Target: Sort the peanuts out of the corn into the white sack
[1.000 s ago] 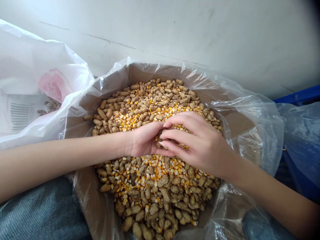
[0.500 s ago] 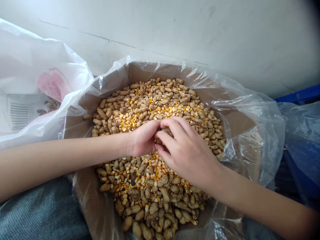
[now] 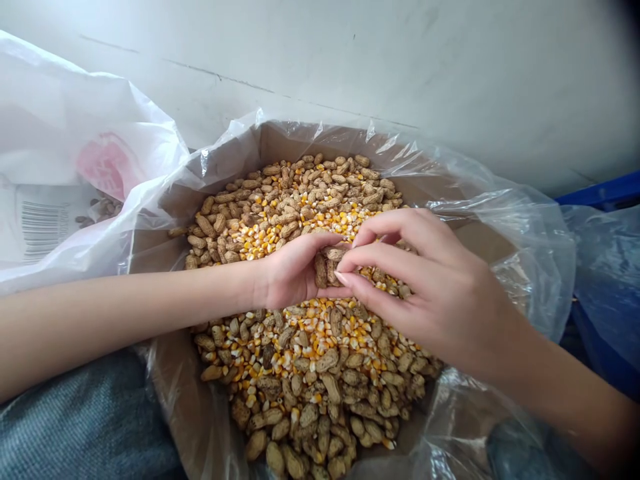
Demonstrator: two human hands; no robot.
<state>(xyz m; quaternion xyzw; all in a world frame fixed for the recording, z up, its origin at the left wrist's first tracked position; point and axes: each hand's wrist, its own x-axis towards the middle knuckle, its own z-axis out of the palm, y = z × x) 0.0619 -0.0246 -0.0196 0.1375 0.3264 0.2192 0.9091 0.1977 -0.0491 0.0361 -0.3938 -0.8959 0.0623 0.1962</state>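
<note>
Several unshelled peanuts [image 3: 326,267] lie in the cupped palm of my left hand [image 3: 295,270], whose fingers curl beneath them. From the right, my right hand [image 3: 425,280] reaches in, thumb and forefinger pinched on a peanut at the edge of that handful. Its other fingers are bent above. Both hands are over a cardboard box [image 3: 175,393] filled with peanuts in their shells [image 3: 310,413] and loose corn kernels [image 3: 320,333], yellow and white. The left fingertips are partly hidden by the right hand.
Clear plastic lining [image 3: 530,233] hangs over the box rim. A white printed bag [image 3: 60,140] with a barcode stands at the left. Behind is a pale wall [image 3: 320,60]. A blue crate edge [image 3: 600,192] shows at the right, and a denim-covered leg [image 3: 85,420] at lower left.
My right hand has drawn back to the right from over the left palm, uncovering the peanuts there. My left hand stays in nearly the same place.
</note>
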